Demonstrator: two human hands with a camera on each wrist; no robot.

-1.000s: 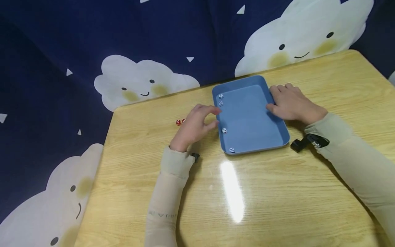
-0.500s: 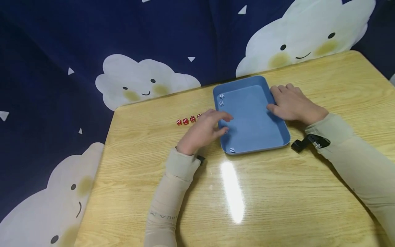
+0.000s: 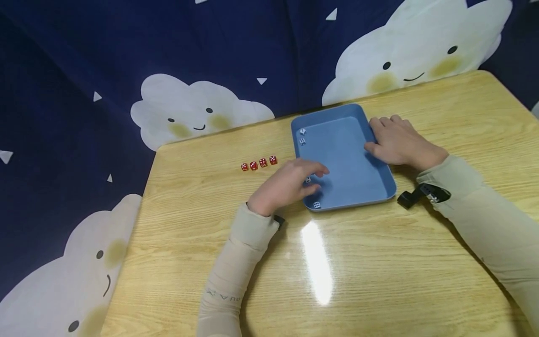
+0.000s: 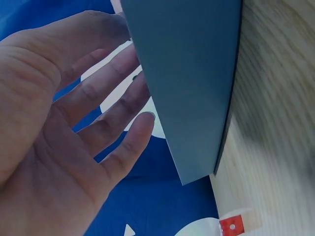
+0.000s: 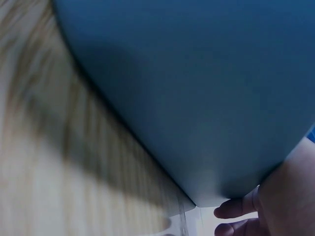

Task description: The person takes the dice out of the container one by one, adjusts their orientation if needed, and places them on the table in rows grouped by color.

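Note:
A shallow blue tray lies on the table with several white dice along its left side. One white die sits in the near left corner, another towards the far left corner. My left hand reaches over the left wall, thumb and fingers apart, partly covering a white die. In the left wrist view the tray's outer wall hides some fingertips of the left hand. My right hand grips the tray's right wall, thumb over the rim and fingers outside.
Several red dice stand in a row on the wooden table, left of the tray. Behind the table hangs a dark blue curtain with white clouds. Light glares off the table in front of the tray.
My left hand has moved right and nearer over the tray, uncovering the row of red dice and partly covering a white die. My right hand and the tray have stayed in place.

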